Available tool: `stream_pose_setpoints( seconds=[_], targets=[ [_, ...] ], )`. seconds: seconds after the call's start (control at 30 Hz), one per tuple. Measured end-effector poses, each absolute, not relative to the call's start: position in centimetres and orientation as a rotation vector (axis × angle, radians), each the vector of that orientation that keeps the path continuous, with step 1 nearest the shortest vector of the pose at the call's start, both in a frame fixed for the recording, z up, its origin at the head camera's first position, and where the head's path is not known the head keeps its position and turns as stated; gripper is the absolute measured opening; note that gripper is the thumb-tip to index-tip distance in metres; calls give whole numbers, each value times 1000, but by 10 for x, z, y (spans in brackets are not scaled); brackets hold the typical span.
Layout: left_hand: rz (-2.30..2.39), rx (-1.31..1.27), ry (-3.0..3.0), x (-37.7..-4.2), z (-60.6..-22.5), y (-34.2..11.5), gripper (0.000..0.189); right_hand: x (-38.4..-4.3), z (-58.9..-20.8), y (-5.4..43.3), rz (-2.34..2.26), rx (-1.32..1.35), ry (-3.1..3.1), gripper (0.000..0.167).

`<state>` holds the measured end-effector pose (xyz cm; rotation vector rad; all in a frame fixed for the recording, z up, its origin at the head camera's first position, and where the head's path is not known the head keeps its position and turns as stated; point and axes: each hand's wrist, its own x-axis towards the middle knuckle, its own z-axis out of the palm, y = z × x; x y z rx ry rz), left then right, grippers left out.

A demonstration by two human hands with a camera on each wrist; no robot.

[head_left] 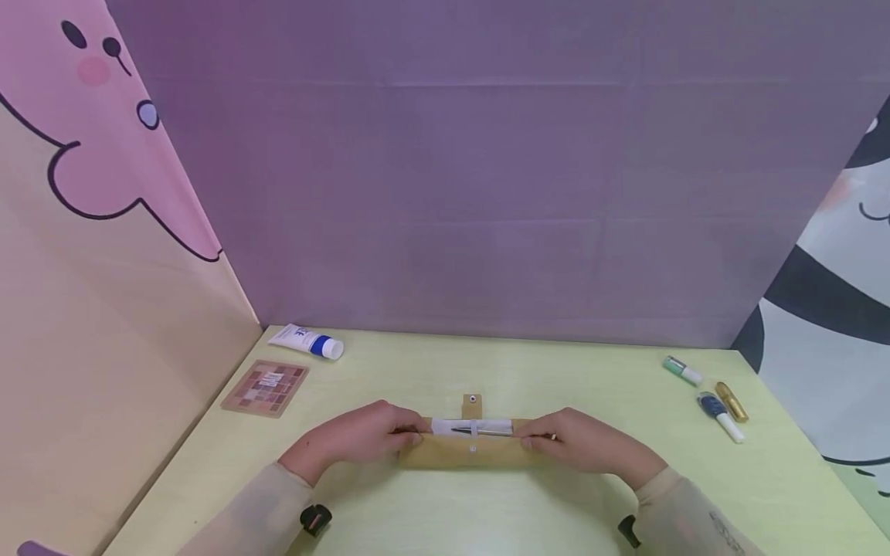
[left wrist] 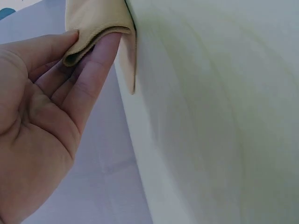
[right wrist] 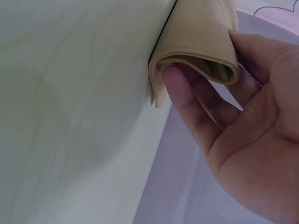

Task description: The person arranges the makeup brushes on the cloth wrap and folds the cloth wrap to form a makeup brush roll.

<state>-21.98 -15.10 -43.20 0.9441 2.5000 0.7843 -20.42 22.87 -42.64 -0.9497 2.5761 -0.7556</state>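
A tan fold-over pouch [head_left: 469, 455] lies across the near middle of the table, its snap tab [head_left: 472, 405] standing out at the far side. Inside, a slim metallic tool [head_left: 495, 432] sits against a white lining [head_left: 445, 425]. My left hand [head_left: 375, 436] pinches the pouch's left end between thumb and fingers. At the right end, my right hand [head_left: 573, 442] grips it the same way. Both wrist views show the folded layers of the pouch edge [left wrist: 100, 16] [right wrist: 201, 30], with fingertips tucked under and the thumb on the outer side.
A white-and-blue tube [head_left: 306, 341] and a palette with square patches [head_left: 266, 388] lie at the back left of the table [head_left: 389, 371]. To the right are a green bottle [head_left: 683, 370], a gold tube [head_left: 732, 401] and a dark blue bottle with a white cap [head_left: 720, 417].
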Motion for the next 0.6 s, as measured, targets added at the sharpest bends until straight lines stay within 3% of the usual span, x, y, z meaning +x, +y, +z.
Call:
stream_pose_setpoints(
  seconds=[0.6],
  targets=[
    [901, 726, 2549, -232, -438, -138, 14, -224, -434, 222, -811, -890, 2633, 18]
  ],
)
